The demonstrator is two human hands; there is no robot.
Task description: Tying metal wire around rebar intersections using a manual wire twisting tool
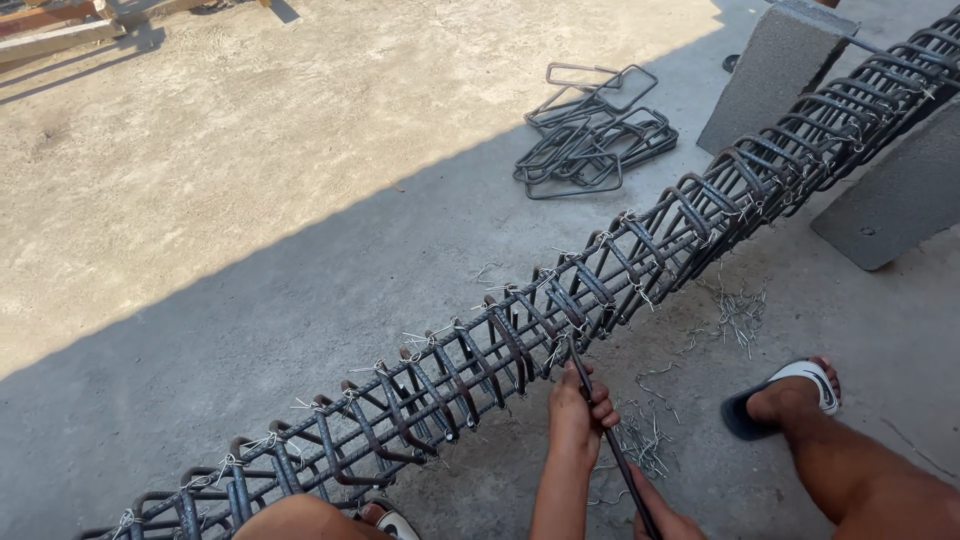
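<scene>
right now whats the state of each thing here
rebar cage: lying slanted, far end propped on concrete blocks
left hand: gripping tying hook
right hand: holding hook's lower end
loose stirrups: piled on ground
wire offcuts: scattered

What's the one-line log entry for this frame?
left hand grips tying tool | right hand holds its handle | tip at rebar cage | loose stirrups beyond

Harsh sun upper left; foreground in shade; sharp, slight edge distortion.
</scene>
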